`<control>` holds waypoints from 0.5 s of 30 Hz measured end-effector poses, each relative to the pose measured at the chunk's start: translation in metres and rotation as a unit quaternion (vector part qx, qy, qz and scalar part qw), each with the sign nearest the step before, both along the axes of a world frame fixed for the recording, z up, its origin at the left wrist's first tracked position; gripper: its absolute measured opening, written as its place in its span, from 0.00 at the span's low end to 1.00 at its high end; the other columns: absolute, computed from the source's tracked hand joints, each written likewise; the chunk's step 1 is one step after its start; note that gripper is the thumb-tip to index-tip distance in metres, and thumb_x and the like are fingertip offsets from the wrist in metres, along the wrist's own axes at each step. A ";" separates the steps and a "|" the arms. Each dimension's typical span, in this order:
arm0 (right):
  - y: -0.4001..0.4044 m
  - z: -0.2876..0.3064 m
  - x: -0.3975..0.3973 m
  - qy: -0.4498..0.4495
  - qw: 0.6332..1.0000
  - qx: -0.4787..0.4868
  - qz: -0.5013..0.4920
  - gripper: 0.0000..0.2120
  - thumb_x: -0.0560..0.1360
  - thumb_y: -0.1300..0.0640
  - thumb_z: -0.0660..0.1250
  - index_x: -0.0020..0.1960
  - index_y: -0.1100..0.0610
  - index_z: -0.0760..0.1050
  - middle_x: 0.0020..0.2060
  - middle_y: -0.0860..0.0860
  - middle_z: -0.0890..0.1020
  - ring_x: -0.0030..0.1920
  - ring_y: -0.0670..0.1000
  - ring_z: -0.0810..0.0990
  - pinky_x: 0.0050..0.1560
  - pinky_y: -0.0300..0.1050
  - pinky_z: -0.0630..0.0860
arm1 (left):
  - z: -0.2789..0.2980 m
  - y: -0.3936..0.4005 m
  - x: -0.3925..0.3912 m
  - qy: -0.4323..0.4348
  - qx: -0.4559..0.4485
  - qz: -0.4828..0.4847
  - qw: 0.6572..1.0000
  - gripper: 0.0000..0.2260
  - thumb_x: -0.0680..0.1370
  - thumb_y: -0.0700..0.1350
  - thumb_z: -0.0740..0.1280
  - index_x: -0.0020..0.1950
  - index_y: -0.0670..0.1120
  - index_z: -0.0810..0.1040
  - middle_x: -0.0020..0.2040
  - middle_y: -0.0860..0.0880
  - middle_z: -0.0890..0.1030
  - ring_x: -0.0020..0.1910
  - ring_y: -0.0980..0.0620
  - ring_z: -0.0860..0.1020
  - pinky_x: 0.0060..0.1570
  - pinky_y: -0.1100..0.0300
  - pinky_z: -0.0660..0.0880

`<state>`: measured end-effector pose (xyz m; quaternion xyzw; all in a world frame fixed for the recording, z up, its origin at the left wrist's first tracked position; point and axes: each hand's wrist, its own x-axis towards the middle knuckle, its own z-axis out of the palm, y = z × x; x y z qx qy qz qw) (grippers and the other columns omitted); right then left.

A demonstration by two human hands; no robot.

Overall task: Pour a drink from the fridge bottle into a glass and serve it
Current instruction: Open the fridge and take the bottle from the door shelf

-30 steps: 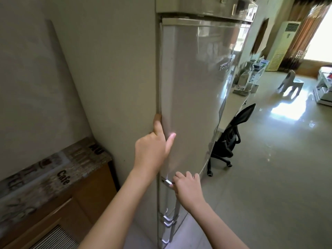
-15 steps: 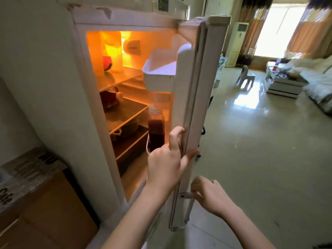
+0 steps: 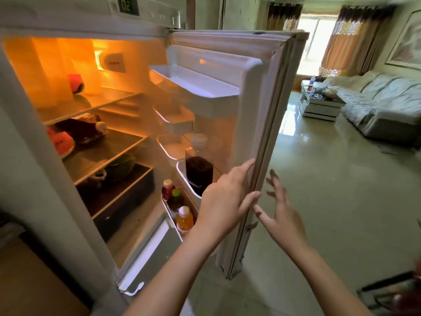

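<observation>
The fridge door (image 3: 268, 92) stands wide open, lit orange inside. In a door rack stands a clear bottle (image 3: 198, 163) with a white cap and dark drink. My left hand (image 3: 224, 201) rests with straight fingers on the door's inner edge, just right of that bottle. My right hand (image 3: 281, 213) hovers off the door's outer edge, fingers spread, holding nothing. No glass is in view.
Small bottles, red (image 3: 168, 189) and orange (image 3: 184, 218), sit in the lowest door rack. Shelves hold a lying dark bottle (image 3: 82, 127) and a pot (image 3: 116, 167). A wooden cabinet (image 3: 27, 277) is at lower left. Sofa (image 3: 382, 103) and low table (image 3: 319, 106) stand across the shiny floor.
The door swung from shut to wide open. My right hand let go of the handle and now hovers open. My left hand stayed on the door's edge.
</observation>
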<state>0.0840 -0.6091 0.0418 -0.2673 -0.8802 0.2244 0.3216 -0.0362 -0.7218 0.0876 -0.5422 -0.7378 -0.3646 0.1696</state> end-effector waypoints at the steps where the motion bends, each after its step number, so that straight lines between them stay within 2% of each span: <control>1: 0.002 0.008 0.000 0.021 1.000 0.015 -0.008 0.45 0.71 0.50 0.70 0.73 0.36 0.40 0.73 0.48 0.61 0.64 0.52 0.73 0.52 0.56 0.77 | -0.002 0.003 0.000 0.003 -0.003 0.003 1.000 0.30 0.76 0.60 0.62 0.75 0.56 0.55 0.63 0.54 0.75 0.55 0.53 0.76 0.45 0.54 0.77; 4: 0.013 0.025 -0.003 0.048 0.996 0.070 -0.040 0.46 0.70 0.47 0.70 0.73 0.39 0.39 0.75 0.48 0.53 0.64 0.54 0.72 0.47 0.56 0.79 | -0.007 0.010 -0.009 0.014 0.001 0.030 0.999 0.29 0.75 0.61 0.63 0.72 0.52 0.61 0.64 0.53 0.74 0.57 0.52 0.75 0.49 0.53 0.76; 8: 0.038 0.028 -0.013 0.016 0.993 0.081 -0.081 0.46 0.70 0.46 0.70 0.74 0.42 0.40 0.76 0.47 0.47 0.71 0.53 0.63 0.49 0.52 0.77 | -0.014 0.023 -0.041 0.001 0.038 0.078 0.996 0.29 0.71 0.56 0.70 0.68 0.48 0.66 0.65 0.49 0.71 0.60 0.49 0.70 0.53 0.54 0.72; 12: 0.070 0.032 -0.019 0.010 0.992 0.060 -0.112 0.46 0.71 0.50 0.71 0.75 0.46 0.41 0.76 0.46 0.46 0.71 0.51 0.62 0.52 0.49 0.73 | -0.019 0.050 -0.080 -0.117 0.046 0.041 0.991 0.37 0.68 0.55 0.74 0.71 0.49 0.60 0.69 0.49 0.65 0.67 0.51 0.64 0.62 0.56 0.66; 15: 0.091 0.036 -0.024 -0.008 0.990 0.048 -0.135 0.46 0.71 0.52 0.70 0.76 0.49 0.41 0.76 0.45 0.45 0.70 0.50 0.62 0.53 0.46 0.71 | -0.019 0.077 -0.104 -0.222 0.000 -0.025 0.975 0.44 0.66 0.56 0.76 0.74 0.48 0.56 0.72 0.49 0.63 0.70 0.51 0.64 0.67 0.55 0.65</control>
